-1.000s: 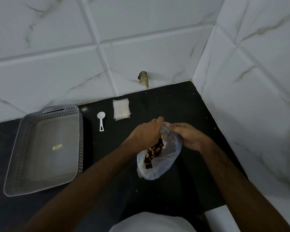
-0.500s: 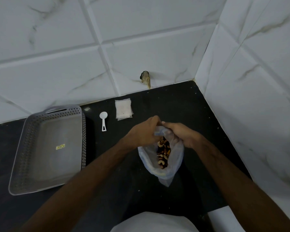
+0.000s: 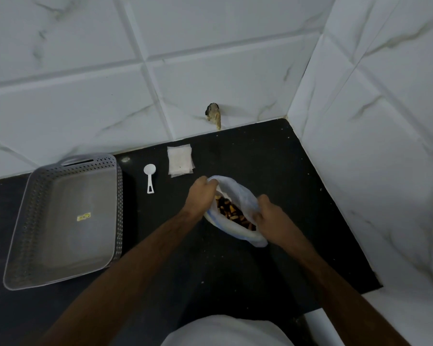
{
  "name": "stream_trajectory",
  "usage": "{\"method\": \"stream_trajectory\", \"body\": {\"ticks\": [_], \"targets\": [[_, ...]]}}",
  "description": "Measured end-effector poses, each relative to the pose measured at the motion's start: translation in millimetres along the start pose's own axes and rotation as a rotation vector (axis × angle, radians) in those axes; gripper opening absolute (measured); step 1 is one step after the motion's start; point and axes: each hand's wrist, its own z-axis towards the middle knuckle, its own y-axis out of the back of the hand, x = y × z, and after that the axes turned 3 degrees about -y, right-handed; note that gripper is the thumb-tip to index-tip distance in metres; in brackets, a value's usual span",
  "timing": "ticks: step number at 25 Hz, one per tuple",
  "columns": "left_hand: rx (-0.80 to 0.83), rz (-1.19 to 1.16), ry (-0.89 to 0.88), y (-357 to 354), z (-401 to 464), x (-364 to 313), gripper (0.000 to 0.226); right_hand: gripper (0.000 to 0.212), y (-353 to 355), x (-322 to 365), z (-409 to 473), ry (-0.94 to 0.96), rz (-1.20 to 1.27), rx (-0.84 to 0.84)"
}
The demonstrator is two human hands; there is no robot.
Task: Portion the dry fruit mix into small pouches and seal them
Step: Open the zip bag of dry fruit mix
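Head view: both hands [image 3: 235, 203] gripping opposite rims of fruit bag [image 3: 238, 193].

The hands are pulling apart now: the left hand [image 3: 201, 196] is dragging the bag's [image 3: 238, 193] rim toward the wall while the right hand [image 3: 270, 216] is drawing its side nearer. The mouth is gaping wide, exposing more dry fruit mix [image 3: 231, 212].

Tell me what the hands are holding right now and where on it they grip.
Both hold the plastic bag of dry fruit mix at its rim: left hand at the far-left edge, right hand at the near-right edge.
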Motion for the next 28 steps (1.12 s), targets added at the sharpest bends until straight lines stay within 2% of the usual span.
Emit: {"method": "stream_trajectory", "body": {"ticks": [2,3,5,6,7,8,9,11,12,14,16,18,19,21,23,25,27,28], "targets": [[-0.006,-0.081,0.065,3,1,0,0.031,0.023,1,-8,-4,0.000,0.128,0.004],[-0.002,-0.118,0.107,6,1,-2,0.031,0.013,3,-10,-8,-0.009,0.329,0.018],[0.046,-0.164,0.100,13,1,-6,0.025,0.015,7,-6,-13,-0.071,0.689,0.040],[0.086,-0.187,0.052,14,-3,-10,0.020,0.015,7,-5,-13,-0.108,0.745,0.040],[0.120,-0.188,0.001,14,-8,-13,0.018,0.016,7,-3,-13,-0.146,0.722,0.055],[0.114,-0.143,-0.044,13,-13,-12,0.024,0.021,7,-2,-13,-0.182,0.657,0.100],[0.059,-0.069,-0.072,11,-17,-6,0.040,0.028,7,-1,-15,-0.208,0.570,0.166],[-0.082,-0.087,0.010,6,-30,15,0.071,0.036,8,0,-17,-0.164,0.405,0.233],[-0.093,-0.216,0.093,2,-40,23,0.073,0.039,10,2,-18,-0.103,0.332,0.202],[-0.024,-0.482,0.224,-7,-57,32,0.058,0.054,16,11,-15,-0.001,0.235,0.042],[0.016,-0.518,0.227,-17,-62,32,0.034,0.061,13,29,-6,0.098,0.094,-0.137],[-0.052,-0.502,0.211,-23,-55,24,0.014,0.041,3,41,7,0.214,-0.070,-0.293],[-0.080,-0.506,0.214,-26,-51,19,0.013,0.030,-3,43,15,0.239,-0.104,-0.318],[-0.135,-0.529,0.204,-25,-43,12,0.021,0.023,-3,41,25,0.219,0.055,-0.250],[-0.168,-0.556,0.179,-17,-36,10,0.030,0.026,10,37,30,0.142,0.415,-0.132],[-0.121,-0.608,0.149,-10,-29,6,0.036,0.024,22,34,33,0.061,0.731,-0.025],[-0.014,-0.565,0.145,-8,-20,2,0.044,0.018,28,34,35,-0.056,0.850,0.043],[0.021,-0.504,0.125,-10,-19,-1,0.036,0.018,29,34,37,-0.084,0.821,0.042]]}}
